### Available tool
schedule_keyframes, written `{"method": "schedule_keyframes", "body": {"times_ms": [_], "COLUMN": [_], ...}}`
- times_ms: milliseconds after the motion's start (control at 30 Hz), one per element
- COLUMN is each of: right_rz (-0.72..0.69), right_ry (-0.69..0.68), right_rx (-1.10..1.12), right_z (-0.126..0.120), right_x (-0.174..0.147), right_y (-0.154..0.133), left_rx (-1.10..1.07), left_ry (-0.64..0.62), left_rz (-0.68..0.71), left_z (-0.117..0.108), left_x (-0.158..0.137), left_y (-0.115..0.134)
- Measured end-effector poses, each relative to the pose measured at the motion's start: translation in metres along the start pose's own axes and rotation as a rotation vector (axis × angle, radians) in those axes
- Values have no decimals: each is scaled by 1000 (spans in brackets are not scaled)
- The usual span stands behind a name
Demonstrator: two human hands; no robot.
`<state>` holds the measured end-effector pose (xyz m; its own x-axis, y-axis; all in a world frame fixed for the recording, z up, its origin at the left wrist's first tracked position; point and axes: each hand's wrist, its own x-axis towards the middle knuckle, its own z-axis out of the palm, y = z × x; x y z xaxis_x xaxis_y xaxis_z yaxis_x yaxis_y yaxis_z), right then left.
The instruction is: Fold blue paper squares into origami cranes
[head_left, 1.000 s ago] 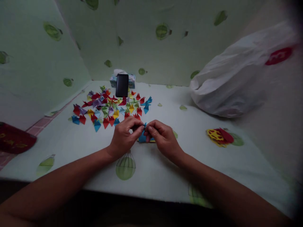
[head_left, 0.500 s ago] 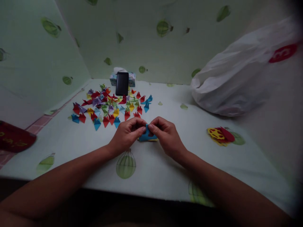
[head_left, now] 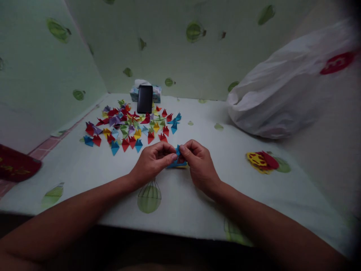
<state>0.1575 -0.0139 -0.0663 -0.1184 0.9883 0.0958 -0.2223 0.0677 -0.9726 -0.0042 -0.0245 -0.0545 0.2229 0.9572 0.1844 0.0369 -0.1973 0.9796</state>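
Between my fingertips is a small folded piece of blue paper (head_left: 178, 150), partly hidden by the thumbs. My left hand (head_left: 152, 160) pinches it from the left, thumb and forefinger close together. On the other side my right hand (head_left: 200, 163) grips it with thumb and curled fingers. Just below lies a stack of blue paper (head_left: 177, 165) with a yellowish edge, mostly covered by the hands. Beyond the left hand spread many folded paper figures (head_left: 125, 143) in red, blue, yellow, green and purple, with pointed tips.
A dark phone (head_left: 145, 99) leans on a tissue box (head_left: 156, 95) at the back. A white plastic bag (head_left: 270, 101) bulges at the right, and red and yellow cut-outs (head_left: 261, 162) lie nearer. At the left edge sits a red object (head_left: 18, 163) with yellow marks.
The folded blue paper has turned a little and shows more between the fingertips. My left thumb has shifted slightly to the right; the view has moved slightly.
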Motion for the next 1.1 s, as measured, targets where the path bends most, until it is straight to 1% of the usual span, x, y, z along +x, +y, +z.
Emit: {"method": "schedule_keyframes", "body": {"times_ms": [100, 200, 367, 467, 533, 633, 767, 900, 1000, 1100], "right_rz": [-9, 1, -18, -38, -34, 7, -10, -25, -6, 51], "right_ry": [12, -21, -98, -105, -89, -81, -116, -149, -148, -138], "right_rx": [-1, 1, -37, -9, 48, 123, 89, 55, 145, 228], "right_z": [1, 1, -4, -5, -3, 0, -2, -5, -4, 0], "right_x": [-2, -2, 4, 5, 3, 1, 3, 8, 6, 3], "right_y": [0, 0, -1, -1, -1, -1, -3, -5, -7, -8], "left_rx": [21, 102, 240, 303, 311, 304, 332, 402, 384, 372], "left_ry": [44, 83, 94, 83, 78, 83, 89, 64, 50, 64], "left_rz": [4, 34, 95, 148, 188, 227, 259, 329, 388, 433], "left_z": [2, 1, -4, -5, -4, -4, -6, -9, -10, -10], "left_x": [-1, 0, 4, 4, 3, 1, 2, 5, 5, 4], "left_y": [-3, -5, -4, -3, -3, -2, -1, 1, 1, 2]}}
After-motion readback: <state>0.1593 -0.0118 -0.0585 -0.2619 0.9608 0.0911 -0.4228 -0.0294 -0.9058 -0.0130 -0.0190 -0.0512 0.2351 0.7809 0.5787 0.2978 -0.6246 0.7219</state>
